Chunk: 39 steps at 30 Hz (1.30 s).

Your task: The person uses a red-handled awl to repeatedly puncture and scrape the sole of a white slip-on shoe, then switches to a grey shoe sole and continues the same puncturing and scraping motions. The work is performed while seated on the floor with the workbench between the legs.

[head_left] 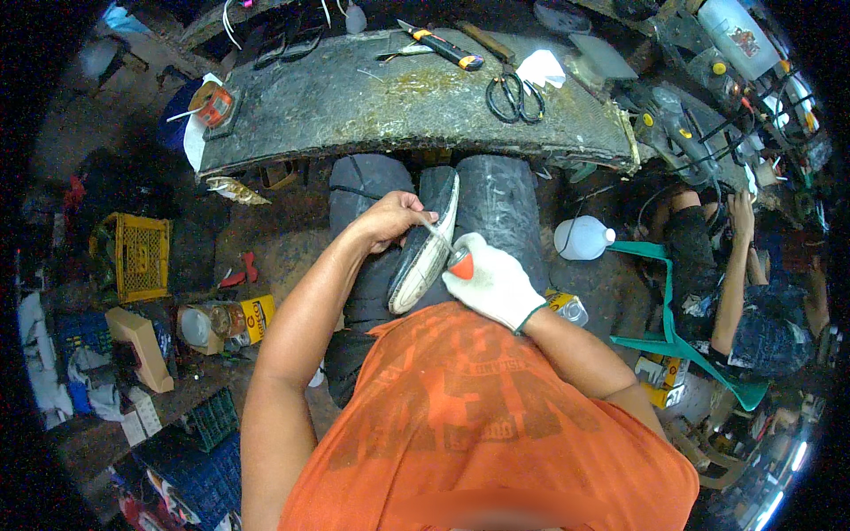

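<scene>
Looking steeply down from head height, wide fisheye, close above orange shirt (496, 407) at lower centre, aimed at shoe (423, 268) mid-frame, facing bench (301, 111) across top

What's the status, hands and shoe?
Left hand at the shoe. Gloved right hand gripping red-handled tool. Shoe on lap; nothing else over it.

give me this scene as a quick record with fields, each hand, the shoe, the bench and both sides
left hand: bare, fingertips at the shoe
right hand: white-gloved, gripping an orange-handled tool
shoe: dark upper, pale sole, over the lap
workbench: scissors, utility knife, reddish container near its left end
right side: whitish jug, another person
left side: yellow crate
</scene>
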### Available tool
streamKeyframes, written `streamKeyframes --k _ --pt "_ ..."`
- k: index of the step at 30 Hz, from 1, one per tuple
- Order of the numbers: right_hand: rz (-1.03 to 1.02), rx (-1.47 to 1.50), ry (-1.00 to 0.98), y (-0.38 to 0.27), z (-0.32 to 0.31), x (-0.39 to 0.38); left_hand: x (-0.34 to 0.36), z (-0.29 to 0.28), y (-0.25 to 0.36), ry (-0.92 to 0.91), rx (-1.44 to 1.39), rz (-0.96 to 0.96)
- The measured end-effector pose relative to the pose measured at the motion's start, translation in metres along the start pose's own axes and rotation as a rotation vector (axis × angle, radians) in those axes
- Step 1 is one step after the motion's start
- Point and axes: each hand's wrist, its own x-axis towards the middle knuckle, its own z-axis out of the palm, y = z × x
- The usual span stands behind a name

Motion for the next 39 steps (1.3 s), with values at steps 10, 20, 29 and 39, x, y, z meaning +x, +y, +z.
streamKeyframes --k 10,20,29,39 --pt "0.091 0.367 0.17 0.011 -0.018 -0.013 -0.111 0.027 -0.037 0.354 -0.041 0.353" --pt "-0.074 0.213 -0.009 -0.007 -0.025 -0.008 -0.121 0.078 -0.078 0.617 0.215 0.517" --pt "-0.069 0.244 0.04 0.005 -0.018 -0.008 -0.127 0.079 -0.07 0.529 0.138 0.501" --pt "0.03 0.356 0.028 0.012 -0.022 -0.003 -0.178 0.052 0.023 0.281 -0.532 1.139"
